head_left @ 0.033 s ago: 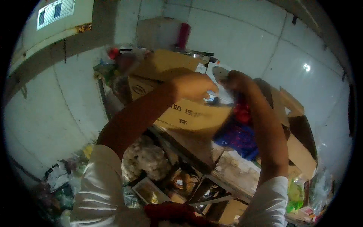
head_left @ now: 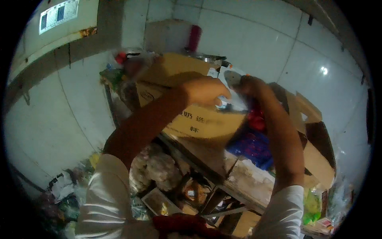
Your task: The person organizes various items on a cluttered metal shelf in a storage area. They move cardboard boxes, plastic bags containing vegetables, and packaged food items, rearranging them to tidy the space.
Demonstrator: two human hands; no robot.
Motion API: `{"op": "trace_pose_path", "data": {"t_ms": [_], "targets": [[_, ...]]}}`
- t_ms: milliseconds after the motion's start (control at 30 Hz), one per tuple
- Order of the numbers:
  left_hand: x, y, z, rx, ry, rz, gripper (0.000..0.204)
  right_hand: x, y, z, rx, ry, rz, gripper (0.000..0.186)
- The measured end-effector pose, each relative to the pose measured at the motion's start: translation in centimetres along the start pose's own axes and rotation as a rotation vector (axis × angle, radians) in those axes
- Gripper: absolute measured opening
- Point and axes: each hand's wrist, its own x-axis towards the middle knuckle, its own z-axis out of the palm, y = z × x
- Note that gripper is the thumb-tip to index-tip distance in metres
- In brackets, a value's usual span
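We grip the thin clear plastic bag (head_left: 234, 85) between left hand (head_left: 207, 91) and right hand (head_left: 248, 85), above the brown cardboard box (head_left: 199, 119); both should pinch firmly, pulling evenly

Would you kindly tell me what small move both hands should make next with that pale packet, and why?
Probably lower it toward the chest first. The left hand and right hand pinch the pale packet with arms stretched out, above the cardboard box and red items, where anything spilled would scatter.
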Motion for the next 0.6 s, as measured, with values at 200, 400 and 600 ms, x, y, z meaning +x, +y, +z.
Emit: {"op": "trace_pose_path", "data": {"t_ms": [200,400,600], "targets": [[-0.8,-2.7,2.1,-0.020,0.123,0.081,0.037,0.2,-1.8,-2.2,-0.228,-0.027,0.007,0.076],[-2.2,-3.1,2.2,-0.088,0.163,0.075,0.035,-1.4,-4.8,-2.6,-0.322,0.078,0.171,0.076],[-2.9,-3.5,3.1,-0.111,0.281,0.153,0.031,-1.5,-5.3,-2.4,-0.374,0.174,0.170,0.081]]}}
